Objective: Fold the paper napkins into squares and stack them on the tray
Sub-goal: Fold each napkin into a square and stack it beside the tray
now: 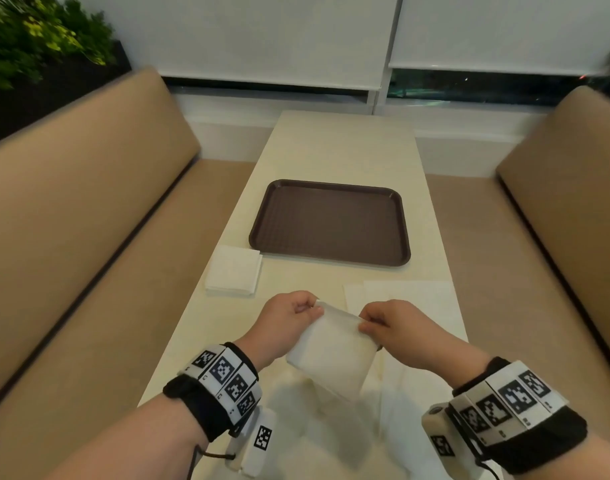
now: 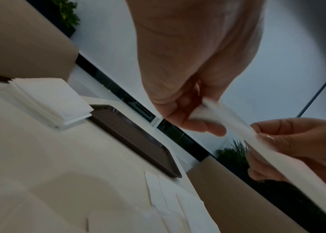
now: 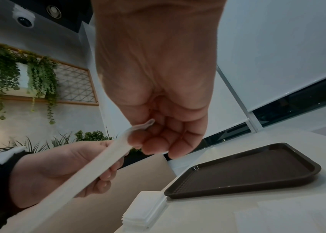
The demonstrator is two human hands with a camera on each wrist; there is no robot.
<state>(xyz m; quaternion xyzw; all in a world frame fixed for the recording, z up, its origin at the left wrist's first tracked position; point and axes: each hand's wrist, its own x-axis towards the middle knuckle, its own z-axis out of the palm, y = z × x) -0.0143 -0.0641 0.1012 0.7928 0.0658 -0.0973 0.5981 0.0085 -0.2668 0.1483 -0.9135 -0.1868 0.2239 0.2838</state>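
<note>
I hold one white paper napkin (image 1: 334,351) in the air above the near end of the table, doubled over so it hangs down. My left hand (image 1: 296,311) pinches its top left corner and my right hand (image 1: 379,322) pinches its top right corner. The wrist views show the napkin edge (image 2: 228,118) (image 3: 106,159) caught between thumb and fingers of each hand. The brown tray (image 1: 331,221) lies bare on the table beyond my hands. A stack of folded napkins (image 1: 232,273) sits left of the tray's near corner.
Flat unfolded napkins (image 1: 400,296) lie on the cream table (image 1: 345,147) under and right of my hands. Tan bench seats (image 1: 89,188) run along both sides. A window with white blinds (image 1: 262,39) closes the far end; plants (image 1: 37,36) stand at the far left.
</note>
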